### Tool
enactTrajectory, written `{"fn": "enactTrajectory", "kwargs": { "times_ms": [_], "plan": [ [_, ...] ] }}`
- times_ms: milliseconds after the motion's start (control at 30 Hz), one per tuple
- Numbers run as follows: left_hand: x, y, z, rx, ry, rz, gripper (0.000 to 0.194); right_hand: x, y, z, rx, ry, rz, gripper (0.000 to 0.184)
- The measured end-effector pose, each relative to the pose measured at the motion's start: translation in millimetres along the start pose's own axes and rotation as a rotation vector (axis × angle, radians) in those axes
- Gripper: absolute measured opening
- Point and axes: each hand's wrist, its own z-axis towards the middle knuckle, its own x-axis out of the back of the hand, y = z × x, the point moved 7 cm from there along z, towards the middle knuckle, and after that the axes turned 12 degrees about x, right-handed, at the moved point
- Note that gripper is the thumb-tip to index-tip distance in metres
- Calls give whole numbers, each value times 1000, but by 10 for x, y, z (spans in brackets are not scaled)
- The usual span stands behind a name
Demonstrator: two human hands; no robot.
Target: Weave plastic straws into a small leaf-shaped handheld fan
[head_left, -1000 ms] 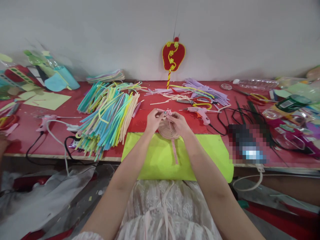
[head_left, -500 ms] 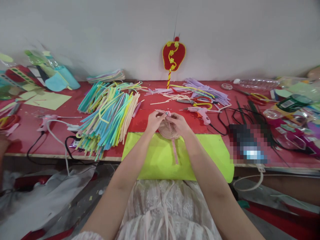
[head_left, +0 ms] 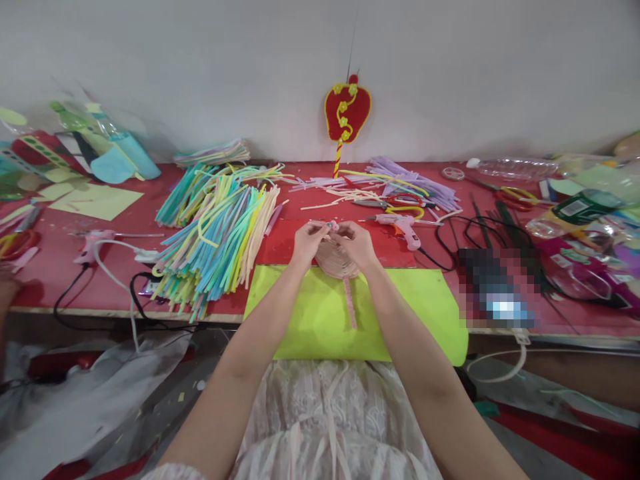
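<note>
My left hand [head_left: 307, 243] and my right hand [head_left: 358, 243] meet above the near part of the table, fingertips pinched together. Between them is a small pink piece [head_left: 334, 226], too small to make out fully. Just below and partly hidden by my fingers lies a pale pink, round fan-shaped piece [head_left: 337, 263] with a coiled look. Its pink fuzzy handle [head_left: 349, 303] points toward me over a yellow-green sheet [head_left: 310, 320].
A big pile of pastel pipe cleaners [head_left: 220, 233] lies left, purple ones [head_left: 420, 183] at the back. Right of my hands are a pink glue gun [head_left: 403, 228] and scissors [head_left: 405, 200]. A red fan-shaped ornament [head_left: 349, 113] stands against the wall. Another person's hand [head_left: 7, 287] shows far left.
Both hands have shifted very slightly, and the fingers have turned the small pink piece a little. The fan-shaped piece stays beneath them.
</note>
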Motion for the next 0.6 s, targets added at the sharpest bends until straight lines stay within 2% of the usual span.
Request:
{"fn": "enactTrajectory", "kwargs": {
  "times_ms": [167, 367, 600],
  "plan": [
    [31, -9, 13, 10, 36, 23, 21, 19, -21, 2, 48, 11, 4, 19],
    [-2, 15, -8, -25, -7, 22, 21, -14, 95, -38, -68, -18, 130, 23],
    [-45, -2, -22, -35, -20, -143, 14, -27, 238, -48, -121, 65, 263, 28]
  ]
}}
